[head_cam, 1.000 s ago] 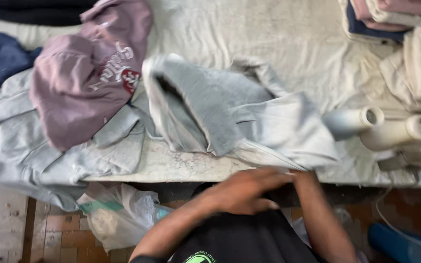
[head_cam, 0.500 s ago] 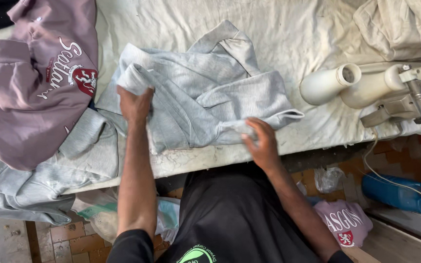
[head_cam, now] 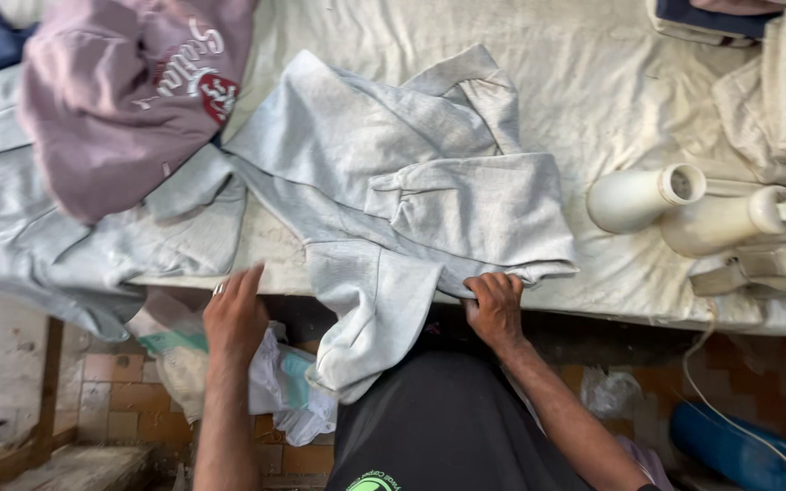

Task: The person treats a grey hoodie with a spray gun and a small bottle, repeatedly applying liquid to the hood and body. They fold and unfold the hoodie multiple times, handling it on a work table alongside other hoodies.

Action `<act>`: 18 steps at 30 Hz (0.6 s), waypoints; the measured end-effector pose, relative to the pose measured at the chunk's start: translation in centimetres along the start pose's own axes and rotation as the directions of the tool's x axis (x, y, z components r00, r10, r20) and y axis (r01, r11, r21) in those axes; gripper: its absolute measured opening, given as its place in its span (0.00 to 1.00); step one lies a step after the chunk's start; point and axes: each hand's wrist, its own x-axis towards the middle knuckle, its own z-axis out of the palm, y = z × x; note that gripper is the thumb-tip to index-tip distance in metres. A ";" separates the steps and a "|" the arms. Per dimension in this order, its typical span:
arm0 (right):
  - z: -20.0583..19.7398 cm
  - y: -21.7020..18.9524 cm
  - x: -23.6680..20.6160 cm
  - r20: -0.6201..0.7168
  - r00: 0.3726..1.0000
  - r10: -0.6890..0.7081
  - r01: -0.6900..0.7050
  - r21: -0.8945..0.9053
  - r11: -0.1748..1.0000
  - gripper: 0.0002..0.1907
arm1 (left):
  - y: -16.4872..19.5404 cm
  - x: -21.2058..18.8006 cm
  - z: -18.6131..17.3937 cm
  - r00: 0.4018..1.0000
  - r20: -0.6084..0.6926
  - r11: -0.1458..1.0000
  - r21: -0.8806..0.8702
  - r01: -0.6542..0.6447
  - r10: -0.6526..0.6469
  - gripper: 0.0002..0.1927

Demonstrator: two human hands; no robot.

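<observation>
The right hand [head_cam: 495, 305] gripped the hem of the grey sweatshirt [head_cam: 411, 209], which lay spread on the white padded table [head_cam: 611, 100] (one sleeve hanging over the edge). The left hand [head_cam: 235, 314] hovered open and empty near the table edge, beside a mauve sweatshirt [head_cam: 111, 109].

Soft, even daylight (dim underneath), slight motion blur.

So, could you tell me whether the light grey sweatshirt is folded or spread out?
Partly folded: the grey sweatshirt has one flap doubled over and a part hanging off the table edge.
</observation>
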 end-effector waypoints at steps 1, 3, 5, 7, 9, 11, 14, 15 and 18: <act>-0.2 -0.2 0.6 -0.011 1.000 -0.006 0.006 -0.017 1.000 0.14 | 0.1 1.2 0.3 0.993 -0.096 0.998 0.024 -0.063 0.065 0.30; -1.4 -0.5 1.9 -0.105 0.994 -0.042 0.052 0.093 0.994 0.14 | 0.7 4.5 1.5 0.961 -0.051 0.933 0.261 -0.248 0.270 0.36; -3.6 -0.7 2.8 -0.184 0.979 -0.088 0.116 0.143 0.983 0.15 | 1.1 7.8 3.1 0.932 0.059 0.827 0.444 -0.345 0.358 0.36; -6.6 -0.9 2.7 -0.239 0.960 -0.146 0.185 0.148 0.972 0.20 | 0.1 9.7 4.0 0.951 0.109 0.872 0.381 -0.308 0.288 0.36; -9.8 -1.3 1.9 -0.298 0.925 -0.234 0.287 0.148 0.947 0.19 | -0.8 9.7 5.0 0.969 0.099 0.910 0.336 -0.245 0.224 0.35; -13.1 -1.2 1.1 -0.385 0.879 -0.280 0.349 0.121 0.929 0.19 | -0.3 9.0 5.4 0.986 0.013 0.938 0.306 -0.164 0.168 0.31; -18.9 -0.9 -1.7 -0.462 0.843 -0.274 0.336 0.056 0.940 0.14 | 2.4 6.7 5.1 0.986 -0.168 1.000 -0.005 -0.004 0.003 0.15; -21.0 -0.6 -2.6 -0.476 0.837 -0.270 0.312 0.010 0.950 0.10 | 4.3 6.0 4.1 0.944 -0.326 0.894 -0.437 -0.099 -0.055 0.19; -28.2 1.2 -5.6 -0.420 0.860 -0.290 0.242 -0.164 0.956 0.19 | 9.6 2.3 -3.0 0.667 -0.676 0.393 -0.731 -0.557 -0.313 0.23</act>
